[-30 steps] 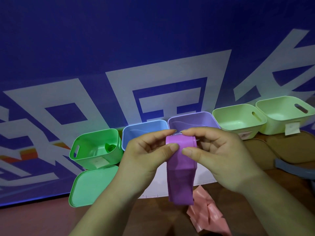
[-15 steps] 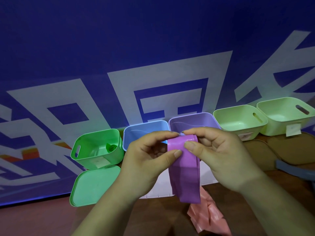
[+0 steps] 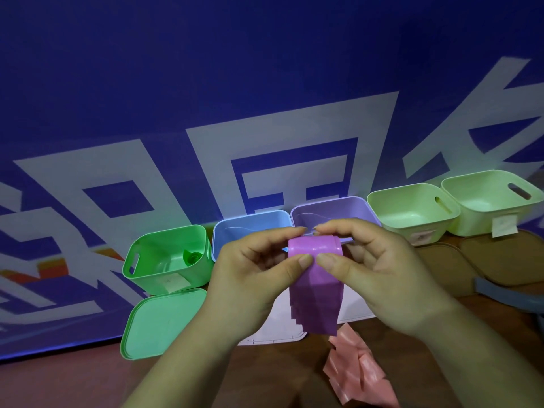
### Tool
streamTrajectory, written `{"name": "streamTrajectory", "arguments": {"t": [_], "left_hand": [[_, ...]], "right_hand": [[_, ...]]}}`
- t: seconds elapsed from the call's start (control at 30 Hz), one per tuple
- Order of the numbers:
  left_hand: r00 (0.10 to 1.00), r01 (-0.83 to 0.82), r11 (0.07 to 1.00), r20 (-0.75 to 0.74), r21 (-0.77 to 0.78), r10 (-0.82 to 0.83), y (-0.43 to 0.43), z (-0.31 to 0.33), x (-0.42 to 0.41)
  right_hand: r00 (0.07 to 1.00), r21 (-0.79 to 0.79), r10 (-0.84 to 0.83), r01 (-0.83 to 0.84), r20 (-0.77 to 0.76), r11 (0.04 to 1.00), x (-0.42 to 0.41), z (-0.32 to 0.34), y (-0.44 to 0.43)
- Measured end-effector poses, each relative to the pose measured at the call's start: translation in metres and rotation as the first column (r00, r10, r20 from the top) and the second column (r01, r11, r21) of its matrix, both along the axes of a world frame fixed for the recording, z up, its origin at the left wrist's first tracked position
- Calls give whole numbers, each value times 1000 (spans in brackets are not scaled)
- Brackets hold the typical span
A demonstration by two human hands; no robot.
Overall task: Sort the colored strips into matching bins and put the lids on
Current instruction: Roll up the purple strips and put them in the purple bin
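Note:
A purple strip (image 3: 315,293) hangs between my hands, its top rolled over into a coil. My left hand (image 3: 253,278) and my right hand (image 3: 374,272) both pinch that rolled top with thumb and fingers, just in front of the purple bin (image 3: 332,209). Left of it stand the blue bin (image 3: 250,225) and the green bin (image 3: 167,257), which holds a small rolled green strip (image 3: 192,257). A heap of pink strips (image 3: 356,372) lies on the table below my hands.
Two pale green bins (image 3: 409,210) (image 3: 494,201) stand at the right, each with a paper label. A green lid (image 3: 164,322) lies in front of the green bin, a white lid (image 3: 273,331) under my hands, brown lids (image 3: 506,254) at the right. A blue banner wall rises behind.
The hanging part of the purple strip has become shorter as my fingers rolled more of it into the coil at the top. Both hands stayed in place.

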State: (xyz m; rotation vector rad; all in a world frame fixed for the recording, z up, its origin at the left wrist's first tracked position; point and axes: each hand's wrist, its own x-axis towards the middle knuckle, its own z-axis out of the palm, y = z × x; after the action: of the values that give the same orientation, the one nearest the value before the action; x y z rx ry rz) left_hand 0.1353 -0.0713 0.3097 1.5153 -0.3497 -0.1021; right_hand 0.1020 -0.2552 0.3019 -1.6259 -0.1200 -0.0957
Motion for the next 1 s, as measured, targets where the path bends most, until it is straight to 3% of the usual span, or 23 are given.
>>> {"name": "streamTrajectory", "arguments": {"t": [0.37,0.6,0.73,1.0], "left_hand": [[995,2,999,-103,-34,-6,-4,7,-2],[995,91,996,-45,-6,-91,-2,4,-1],[996,70,996,44,48,-72,0,0,-1],[995,68,998,79,18,-69,-2,-1,-2]], "right_hand": [[996,14,-14,12,91,1000,-5,2,-1],[996,72,-21,14,87,997,-2,5,-4],[997,82,-15,8,79,997,0,4,-5],[998,108,-12,6,57,994,1,3,-3]]}}
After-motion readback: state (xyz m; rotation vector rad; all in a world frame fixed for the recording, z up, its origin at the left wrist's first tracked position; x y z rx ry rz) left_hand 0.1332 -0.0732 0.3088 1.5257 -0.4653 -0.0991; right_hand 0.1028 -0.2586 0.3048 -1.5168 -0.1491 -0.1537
